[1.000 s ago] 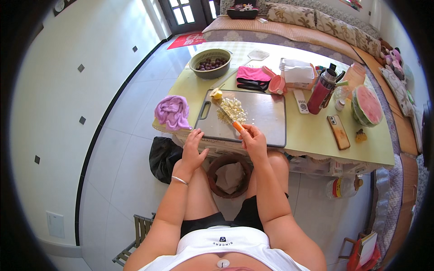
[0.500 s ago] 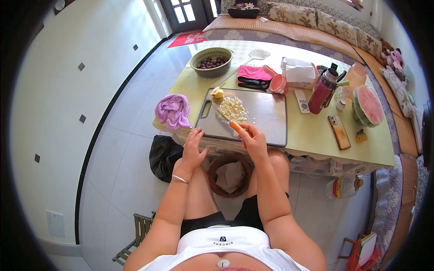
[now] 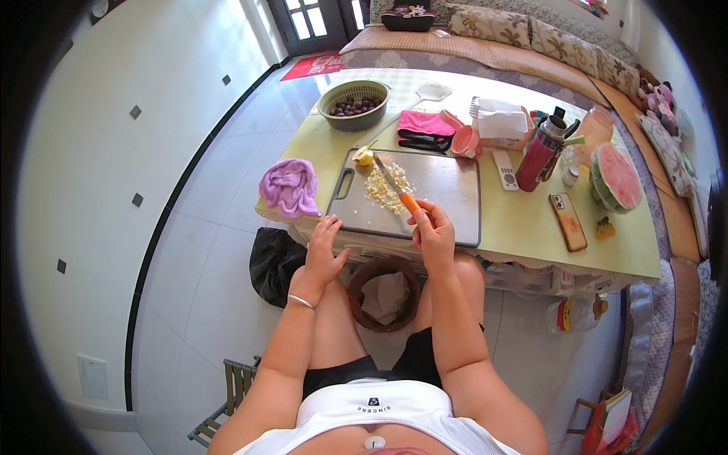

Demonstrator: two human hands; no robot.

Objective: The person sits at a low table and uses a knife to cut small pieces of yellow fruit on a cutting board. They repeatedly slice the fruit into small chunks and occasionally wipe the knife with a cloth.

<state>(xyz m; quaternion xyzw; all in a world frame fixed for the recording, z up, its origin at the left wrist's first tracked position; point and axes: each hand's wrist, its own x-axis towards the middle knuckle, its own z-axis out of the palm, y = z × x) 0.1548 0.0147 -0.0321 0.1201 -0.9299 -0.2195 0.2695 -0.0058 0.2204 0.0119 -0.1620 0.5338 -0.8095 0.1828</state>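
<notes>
My right hand (image 3: 434, 229) grips the orange handle of a small knife (image 3: 394, 182), its blade pointing away from me over a heap of finely chopped pale yellow pieces (image 3: 381, 194). The heap lies on a grey cutting board (image 3: 447, 189) with a dark rim. At the board's far left sits a cut yellow-skinned piece of fruit (image 3: 363, 156), near the knife tip. My left hand (image 3: 324, 246) rests with fingers extended at the board's near left corner, holding nothing.
A purple cloth (image 3: 290, 187) lies left of the board. Behind it stand a basket of dark round fruit (image 3: 354, 118) and a fly swatter (image 3: 432, 92). To the right are a remote (image 3: 506, 170), a red thermos (image 3: 540, 155), a phone (image 3: 569, 221) and cut watermelon (image 3: 618, 178). A bin (image 3: 384, 294) stands between my knees.
My right hand has shifted slightly right, and the knife blade has swung from the heap's left side to across its middle. The left hand stays in place.
</notes>
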